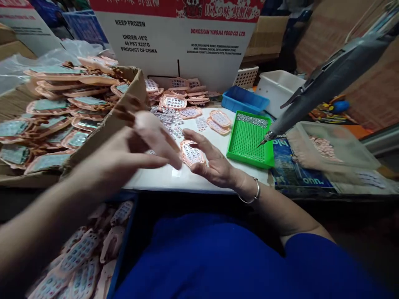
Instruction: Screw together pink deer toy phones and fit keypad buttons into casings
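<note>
My left hand (124,147), smeared by motion, is over the left part of the white table. Its fingers are closed around a blurred pale pink plastic casing (149,124) with a brown part at its far end. My right hand (215,162), a bangle on its wrist, has its fingers apart and curved beside a pink toy casing with a keypad (192,153) that lies flat on the table. Whether the right fingertips touch that casing, I cannot tell. Behind it are loose keypad pieces (170,120) and two stacked pink casings (220,120).
A cardboard box (137,83) heaped with pink casings stands left. Below it, a blue crate (127,232) holds finished-looking keypad casings. To the right are a green tray (249,137) of small metal parts, a hanging screwdriver (311,83), a blue bin (245,99) and a clear tub (343,145).
</note>
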Tool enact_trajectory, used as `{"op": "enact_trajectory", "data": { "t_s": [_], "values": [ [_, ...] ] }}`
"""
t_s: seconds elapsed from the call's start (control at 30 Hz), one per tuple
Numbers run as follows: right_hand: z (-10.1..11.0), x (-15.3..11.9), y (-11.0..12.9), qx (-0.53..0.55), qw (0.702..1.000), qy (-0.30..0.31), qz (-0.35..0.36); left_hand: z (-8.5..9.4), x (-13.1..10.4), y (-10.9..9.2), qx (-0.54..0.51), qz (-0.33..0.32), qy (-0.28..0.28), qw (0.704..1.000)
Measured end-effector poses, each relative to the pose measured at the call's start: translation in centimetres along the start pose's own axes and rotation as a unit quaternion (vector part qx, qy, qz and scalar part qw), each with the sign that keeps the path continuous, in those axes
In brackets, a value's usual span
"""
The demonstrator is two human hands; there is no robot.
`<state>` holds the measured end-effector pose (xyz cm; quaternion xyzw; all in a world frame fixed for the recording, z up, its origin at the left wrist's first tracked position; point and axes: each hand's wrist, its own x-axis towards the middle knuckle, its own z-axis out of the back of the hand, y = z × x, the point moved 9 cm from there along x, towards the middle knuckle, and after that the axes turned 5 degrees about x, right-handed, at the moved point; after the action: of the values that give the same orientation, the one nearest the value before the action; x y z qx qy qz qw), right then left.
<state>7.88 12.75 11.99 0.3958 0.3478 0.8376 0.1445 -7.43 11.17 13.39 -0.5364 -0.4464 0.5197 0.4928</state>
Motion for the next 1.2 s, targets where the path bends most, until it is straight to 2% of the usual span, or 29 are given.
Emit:
{"op": "enact_trajectory", "data": {
  "t_s": [0.03,0.1,0.13,0.17,0.23,0.27,0.33,0.4,0.47,0.53,0.63,0.7,0.8,0.87,0.93,1.03,1.2],
  "values": [
    [-0.6,-0.3,-0.4,0.001,1.0,0.026,-0.011,-2.6,0.3,1.2,-0.004,-0.003,0.034,0.999],
    [-1.5,-1.1,-1.5,-0.016,0.997,0.06,-0.041,-5.5,1.2,3.9,-0.098,0.021,0.017,0.995],
    [-1.7,-1.7,-2.2,-0.028,0.995,0.068,-0.061,-7.1,1.6,5.2,-0.145,0.042,0.043,0.988],
    [-1.7,-2.3,-2.8,-0.037,0.993,0.068,-0.084,-8.3,1.9,6.2,-0.186,0.057,0.068,0.979],
    [-1.2,-3.5,-4.3,-0.027,0.988,0.048,-0.145,-9.6,2.2,7.6,-0.239,0.071,0.095,0.964],
    [-0.8,-4.0,-5.0,-0.004,0.984,0.028,-0.176,-9.5,2.1,8.3,-0.247,0.078,0.088,0.962],
    [0.2,-5.0,-5.9,0.059,0.974,-0.023,-0.216,-8.3,1.5,9.8,-0.226,0.094,0.034,0.969],
    [1.2,-5.5,-6.4,0.119,0.965,-0.074,-0.221,-6.5,0.6,11.2,-0.184,0.101,-0.037,0.977],
    [1.8,-5.6,-6.8,0.147,0.959,-0.101,-0.219,-5.5,-0.2,12.0,-0.162,0.091,-0.076,0.98],
    [2.1,-5.6,-7.2,0.139,0.957,-0.112,-0.229,-5.8,-0.3,12.5,-0.169,0.087,-0.071,0.979],
    [2.5,-5.1,-7.7,0.084,0.96,-0.121,-0.237,-7.6,0.3,13.1,-0.199,0.106,-0.028,0.974],
    [2.6,-4.4,-7.6,0.011,0.969,-0.108,-0.221,-8.9,0.7,13.2,-0.212,0.119,0.007,0.97],
    [2.1,-3.0,-7.0,-0.149,0.974,-0.046,-0.163,-9.9,0.9,12.9,-0.217,0.115,0.035,0.969],
    [1.2,-2.1,-7.1,-0.243,0.959,0.008,-0.142,-9.9,0.8,12.7,-0.213,0.111,0.039,0.97],
    [0.4,-1.5,-7.7,-0.307,0.938,0.06,-0.152,-9.8,0.6,12.7,-0.207,0.108,0.042,0.971],
    [-0.5,-0.8,-8.5,-0.351,0.914,0.109,-0.171,-9.6,0.4,12.6,-0.199,0.101,0.047,0.974],
    [-1.7,-0.5,-9.3,-0.377,0.899,0.128,-0.184,-9.6,0.3,12.7,-0.203,0.092,0.054,0.973]
  ]
}}
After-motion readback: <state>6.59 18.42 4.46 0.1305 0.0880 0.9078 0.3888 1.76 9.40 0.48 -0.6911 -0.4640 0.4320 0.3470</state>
